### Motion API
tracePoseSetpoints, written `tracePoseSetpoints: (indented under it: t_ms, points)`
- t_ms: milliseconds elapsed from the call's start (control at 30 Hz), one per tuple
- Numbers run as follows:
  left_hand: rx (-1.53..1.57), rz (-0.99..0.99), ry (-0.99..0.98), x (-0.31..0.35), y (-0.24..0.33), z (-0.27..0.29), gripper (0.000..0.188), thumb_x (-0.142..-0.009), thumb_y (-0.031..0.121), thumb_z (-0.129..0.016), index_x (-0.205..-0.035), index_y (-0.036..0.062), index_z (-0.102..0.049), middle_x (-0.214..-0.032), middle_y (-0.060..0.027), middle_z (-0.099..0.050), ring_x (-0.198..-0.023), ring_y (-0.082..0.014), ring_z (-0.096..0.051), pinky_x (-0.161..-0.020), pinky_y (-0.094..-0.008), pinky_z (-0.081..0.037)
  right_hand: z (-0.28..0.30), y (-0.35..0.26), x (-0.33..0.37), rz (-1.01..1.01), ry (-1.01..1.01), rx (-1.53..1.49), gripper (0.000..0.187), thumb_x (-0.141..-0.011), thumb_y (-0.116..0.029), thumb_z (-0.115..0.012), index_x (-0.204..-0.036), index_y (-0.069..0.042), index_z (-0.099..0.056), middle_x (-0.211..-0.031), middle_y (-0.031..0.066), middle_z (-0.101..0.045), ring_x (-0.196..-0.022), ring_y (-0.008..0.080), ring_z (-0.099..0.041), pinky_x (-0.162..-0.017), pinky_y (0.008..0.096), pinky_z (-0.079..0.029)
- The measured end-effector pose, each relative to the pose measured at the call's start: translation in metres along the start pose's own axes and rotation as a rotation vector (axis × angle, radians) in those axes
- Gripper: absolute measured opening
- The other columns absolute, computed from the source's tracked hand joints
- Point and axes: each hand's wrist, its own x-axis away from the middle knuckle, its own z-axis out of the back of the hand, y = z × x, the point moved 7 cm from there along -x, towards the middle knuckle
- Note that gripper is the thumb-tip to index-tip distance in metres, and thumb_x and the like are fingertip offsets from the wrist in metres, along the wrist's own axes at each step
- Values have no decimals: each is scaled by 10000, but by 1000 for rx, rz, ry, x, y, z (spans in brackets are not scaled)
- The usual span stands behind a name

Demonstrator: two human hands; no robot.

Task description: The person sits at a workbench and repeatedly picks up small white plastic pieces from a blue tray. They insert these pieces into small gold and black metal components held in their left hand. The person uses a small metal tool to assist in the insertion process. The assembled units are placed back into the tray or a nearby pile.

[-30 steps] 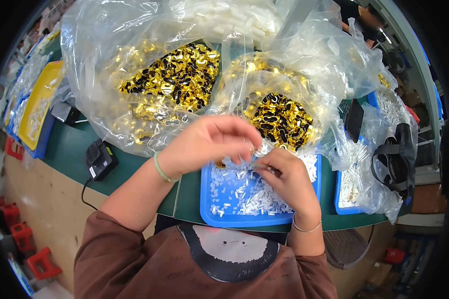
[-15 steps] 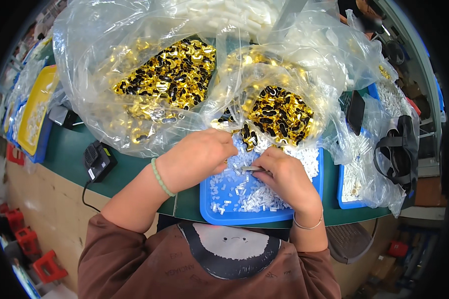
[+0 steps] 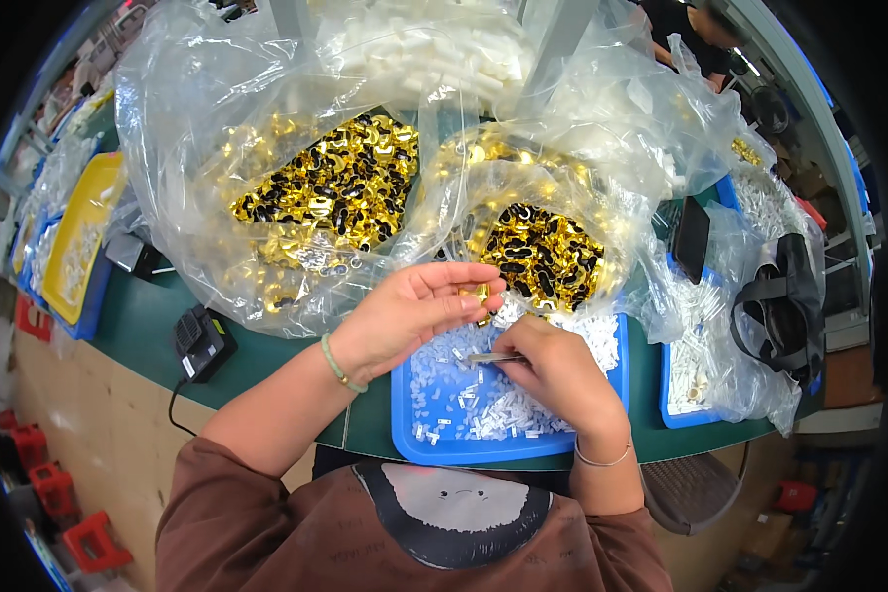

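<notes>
Left hand [image 3: 405, 311] has a small gold piece [image 3: 481, 293] pinched between the thumb and fingers, so not a full fist, and the right hand [image 3: 553, 365] is closed around what look like thin metal tweezers [image 3: 503, 356].

So, the gold piece: it's out at the left fingertips, up and a bit left of the right hand's fingers, over the far part of the blue tray [image 3: 493, 457]. Left hand's obviously the nearer one since it's got hold of it. Can't really tell which way the piece's long axis runs, fingers cover too much. The tweezers are easier to read: they lie nearly sideways, tips pointing left, just below the piece in this view and looking apart from it. Can't tell if the tips are gripping anything, too small.

Going outward, the tray has white strips [image 3: 503, 414] heaped toward the middle and frosty little bits [image 3: 432, 365] on the left. Just past it sits an open clear bag with a pile of gold-and-black pieces [image 3: 548, 257], and there's a bigger clear bag [image 3: 158, 128] of them further left, all on a green table [image 3: 276, 380].
</notes>
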Motion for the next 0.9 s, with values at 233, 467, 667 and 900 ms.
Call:
tracePoseSetpoints:
  t_ms: [233, 467, 667, 900]
  points:
    - [178, 13, -4, -2, -20, -7, 434, -941, 30, -572, -1361, 21, -464, -1256, -102, -582, -1169, -185, -573, -1020, -301, -466, 26, 9, 3, -213, 244, -452, 123, -843, -9, -674, -965, 8, -665, -809, 11, -613, -706, 58, -541, -611, 209, -428]
    - [218, 48, -3, -3, -25, -7, 432, -938, 84, -609, -1350, 30, -490, -1185, -50, -609, -1038, -99, -586, -942, -253, -486, 19, 13, 7, -269, 254, -610, 117, -840, 25, -657, -955, 6, -651, -830, -9, -624, -703, 31, -539, -626, 199, -437]
    - [166, 119, -19, -2, -32, -12, 395, -954, 106, -593, -1330, 19, -511, -1184, -45, -615, -1033, -103, -598, -933, -242, -496, 21, 9, 6, -175, 347, -605, 132, -862, 40, -627, -992, 15, -628, -901, 30, -611, -783, 82, -595, -698, 211, -479]
    - [231, 110, -38, -4, -33, -13, 379, -960, 120, -586, -1319, 17, -521, -1191, -55, -613, -1052, -108, -600, -949, -246, -500, 20, 4, 2, -76, 345, -581, 109, -885, 43, -603, -991, 25, -618, -985, 66, -571, -850, 121, -608, -744, 230, -493]
